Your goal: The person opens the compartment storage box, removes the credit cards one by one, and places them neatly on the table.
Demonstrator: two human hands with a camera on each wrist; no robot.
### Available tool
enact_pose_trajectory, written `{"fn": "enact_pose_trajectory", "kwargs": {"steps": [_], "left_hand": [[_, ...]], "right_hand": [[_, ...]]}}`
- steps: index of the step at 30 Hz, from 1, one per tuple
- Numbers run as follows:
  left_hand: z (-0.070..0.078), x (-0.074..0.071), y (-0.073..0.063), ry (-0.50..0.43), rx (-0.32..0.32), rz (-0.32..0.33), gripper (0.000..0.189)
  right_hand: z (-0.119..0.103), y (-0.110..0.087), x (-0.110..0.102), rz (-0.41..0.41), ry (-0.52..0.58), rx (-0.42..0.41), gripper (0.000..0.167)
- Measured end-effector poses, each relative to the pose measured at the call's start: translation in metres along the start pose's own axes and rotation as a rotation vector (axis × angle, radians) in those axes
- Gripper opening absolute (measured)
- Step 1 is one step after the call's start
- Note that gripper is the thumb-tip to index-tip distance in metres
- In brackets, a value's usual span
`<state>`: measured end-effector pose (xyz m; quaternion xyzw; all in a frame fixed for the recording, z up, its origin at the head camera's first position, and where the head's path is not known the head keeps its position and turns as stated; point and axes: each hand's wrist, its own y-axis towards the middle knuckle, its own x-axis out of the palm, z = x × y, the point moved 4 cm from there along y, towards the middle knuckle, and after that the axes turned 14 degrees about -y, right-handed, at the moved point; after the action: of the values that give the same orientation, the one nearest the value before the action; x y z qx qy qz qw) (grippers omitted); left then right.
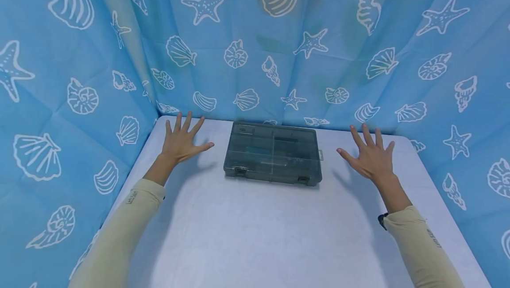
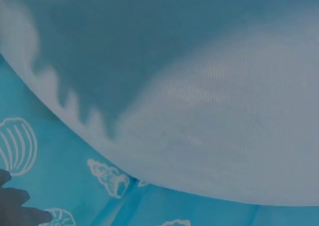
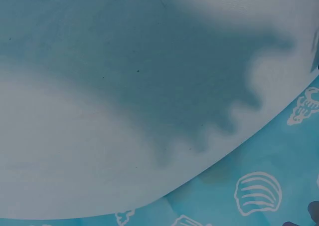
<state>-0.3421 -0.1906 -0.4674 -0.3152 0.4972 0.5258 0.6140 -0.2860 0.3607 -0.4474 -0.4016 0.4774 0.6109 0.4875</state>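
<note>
A dark translucent plastic organizer box (image 1: 275, 153) with a closed lid lies toward the back of the white table. Dividers and some contents, one bluish, show dimly through the lid. To its left, my left hand (image 1: 179, 142) is held with fingers spread, and it holds nothing. On the other side, my right hand (image 1: 371, 155) is spread the same way, also holding nothing. Both hands cast shadows on the tabletop. Fingertips (image 2: 20, 206) of the left hand show dark at a corner of the left wrist view; only bits of fingertips (image 3: 314, 211) appear in the right wrist view.
The white table (image 1: 255, 235) has rounded back corners. A blue curtain (image 1: 255, 79) printed with white shells and starfish hangs close behind it and along both sides. Two latches sit on the box's front edge, and a clear tab (image 1: 321, 155) sticks out at its right.
</note>
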Motion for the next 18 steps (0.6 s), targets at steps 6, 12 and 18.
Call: {"fn": "enact_pose_trajectory", "kwargs": {"steps": [6, 12, 18], "left_hand": [[0.009, 0.003, 0.0, -0.089, -0.012, 0.028, 0.081], [0.037, 0.02, 0.001, -0.614, -0.183, -0.141, 0.052], [0.052, 0.04, -0.003, -1.006, -0.367, -0.347, 0.064]], "right_hand": [[-0.004, -0.005, -0.002, 0.015, 0.126, 0.026, 0.085], [-0.046, -0.026, -0.019, -0.1, 0.697, -0.012, 0.048], [-0.097, -0.053, -0.015, -0.461, 1.121, -0.14, 0.046]]}}
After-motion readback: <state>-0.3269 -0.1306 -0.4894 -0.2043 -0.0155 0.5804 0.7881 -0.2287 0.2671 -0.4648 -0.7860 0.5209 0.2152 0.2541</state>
